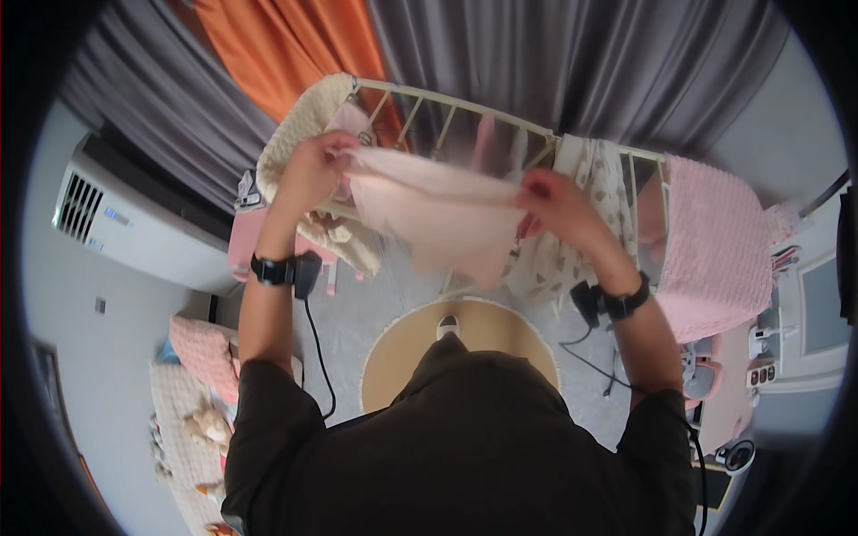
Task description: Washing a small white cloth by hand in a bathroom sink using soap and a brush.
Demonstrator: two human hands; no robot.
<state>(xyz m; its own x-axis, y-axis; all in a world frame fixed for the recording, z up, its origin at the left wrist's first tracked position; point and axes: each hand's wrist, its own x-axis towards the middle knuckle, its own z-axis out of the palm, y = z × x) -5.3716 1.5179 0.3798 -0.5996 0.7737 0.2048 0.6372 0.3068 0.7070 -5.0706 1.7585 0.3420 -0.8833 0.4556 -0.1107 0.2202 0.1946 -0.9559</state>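
A light pink cloth (438, 210) hangs stretched between my hands, its lower part blurred by motion. My left hand (315, 171) pinches its upper left corner, and my right hand (561, 210) grips the upper right end. Behind the cloth stands a cream metal drying rack (456, 100). A cream fluffy blanket (299, 129) drapes over the rack's left end, near my left hand. Beyond my right hand, a white cloth with grey-brown spots (585, 179) hangs from the rack. A pink textured blanket (715, 237) covers its right end. The exact kind of the pink cloth is unclear.
Grey and orange curtains (286, 54) hang behind the rack. A white air conditioner (134, 214) stands at the left, above a bed with a teddy bear (210, 429). A round tan rug (393, 357) lies under me. At the right is a pink desk (728, 411).
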